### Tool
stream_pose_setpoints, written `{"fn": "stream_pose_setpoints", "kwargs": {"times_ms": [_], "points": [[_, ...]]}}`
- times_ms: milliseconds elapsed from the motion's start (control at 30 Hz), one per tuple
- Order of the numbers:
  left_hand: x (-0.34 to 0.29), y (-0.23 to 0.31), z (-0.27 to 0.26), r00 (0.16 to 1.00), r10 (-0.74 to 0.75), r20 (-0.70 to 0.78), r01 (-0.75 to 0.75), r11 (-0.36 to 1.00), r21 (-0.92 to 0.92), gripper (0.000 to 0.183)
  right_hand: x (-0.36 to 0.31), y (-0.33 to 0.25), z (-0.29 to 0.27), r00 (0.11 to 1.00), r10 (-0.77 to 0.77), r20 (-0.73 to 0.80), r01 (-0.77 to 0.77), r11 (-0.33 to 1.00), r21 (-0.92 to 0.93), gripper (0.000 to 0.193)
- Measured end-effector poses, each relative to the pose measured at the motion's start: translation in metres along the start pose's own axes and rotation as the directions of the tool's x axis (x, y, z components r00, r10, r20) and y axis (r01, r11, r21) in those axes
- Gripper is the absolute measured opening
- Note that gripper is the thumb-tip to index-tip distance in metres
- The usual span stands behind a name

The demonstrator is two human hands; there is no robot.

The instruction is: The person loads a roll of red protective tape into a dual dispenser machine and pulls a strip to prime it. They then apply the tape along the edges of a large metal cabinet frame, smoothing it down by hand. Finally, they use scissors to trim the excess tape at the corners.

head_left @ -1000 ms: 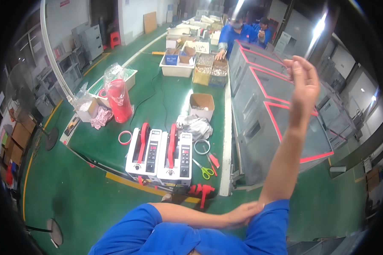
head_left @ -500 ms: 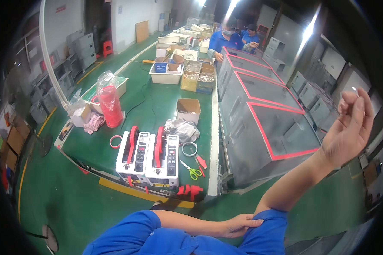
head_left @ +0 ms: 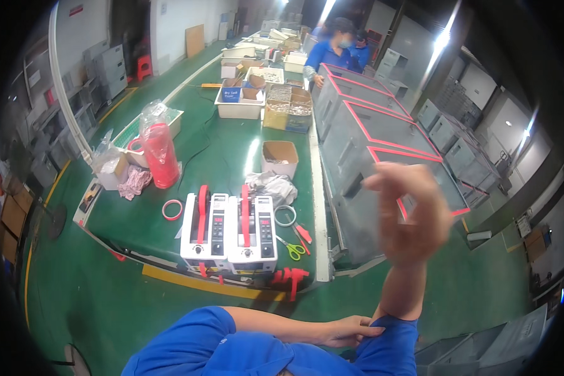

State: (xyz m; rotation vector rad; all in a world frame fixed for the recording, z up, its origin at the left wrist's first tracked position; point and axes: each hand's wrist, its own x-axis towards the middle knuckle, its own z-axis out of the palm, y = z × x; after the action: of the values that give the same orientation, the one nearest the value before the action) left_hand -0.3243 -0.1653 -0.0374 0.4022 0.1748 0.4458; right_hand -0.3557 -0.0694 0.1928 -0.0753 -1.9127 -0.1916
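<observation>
My left hand (head_left: pixel 352 329) lies across my body, its fingers closed on the blue sleeve (head_left: pixel 391 335) of my right arm near the elbow. Raised in front of the grey metal boxes, my right hand (head_left: pixel 413 216) is blurred, with bent fingers that I cannot make out clearly. Red tape runs round the open fronts of these boxes (head_left: pixel 348 147). Two white tape dispensers (head_left: pixel 252 254) with red rolls stand at the table's near edge. Beside them lie green-handled scissors (head_left: pixel 295 251) and a pale tape ring (head_left: pixel 276 216). Strips of red tape (head_left: pixel 292 276) hang over the edge.
On the green table (head_left: pixel 213 169) are a red wrapped roll (head_left: pixel 161 160), a cardboard box (head_left: pixel 279 160), a grey cloth (head_left: pixel 272 187) and divided boxes of small parts (head_left: pixel 288 116). A person in blue (head_left: pixel 326 53) stands behind the grey boxes, another beyond.
My right hand has swung left and down, from the far right to in front of the nearest grey box. My left hand keeps its hold on the sleeve. The view has shifted slightly.
</observation>
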Motion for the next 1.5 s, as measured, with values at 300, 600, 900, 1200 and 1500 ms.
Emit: {"fn": "stream_pose_setpoints", "kwargs": {"times_ms": [300, 600, 900, 1200, 1500], "points": [[-0.068, -0.009, -0.004, 0.952, 0.300, 0.062, -0.265, 0.908, -0.325, 0.056, -0.026, -0.013, 0.137, 0.938, -0.060, 0.342, 0.015, 0.991, 0.135, 0.022], [-0.081, -0.032, -0.008, 0.969, 0.248, -0.009, -0.238, 0.919, -0.314, 0.063, -0.109, 0.004, 0.177, 0.532, 0.364, 0.764, -0.473, 0.877, -0.088, 0.014], [-0.036, -0.032, -0.006, 0.961, 0.263, -0.080, -0.274, 0.894, -0.356, 0.069, -0.212, 0.049, 0.177, 0.386, 0.208, 0.899, -0.579, 0.813, 0.060, 0.015], [0.038, -0.047, -0.005, 0.883, 0.412, -0.224, -0.464, 0.837, -0.290, 0.074, -0.249, 0.051, 0.160, 0.512, 0.095, 0.854, -0.475, 0.859, 0.189, 0.024], [0.064, -0.043, -0.003, 0.806, 0.537, -0.247, -0.589, 0.769, -0.248, 0.073, -0.262, 0.047, 0.161, 0.589, -0.047, 0.807, -0.375, 0.869, 0.324, 0.028]]}}
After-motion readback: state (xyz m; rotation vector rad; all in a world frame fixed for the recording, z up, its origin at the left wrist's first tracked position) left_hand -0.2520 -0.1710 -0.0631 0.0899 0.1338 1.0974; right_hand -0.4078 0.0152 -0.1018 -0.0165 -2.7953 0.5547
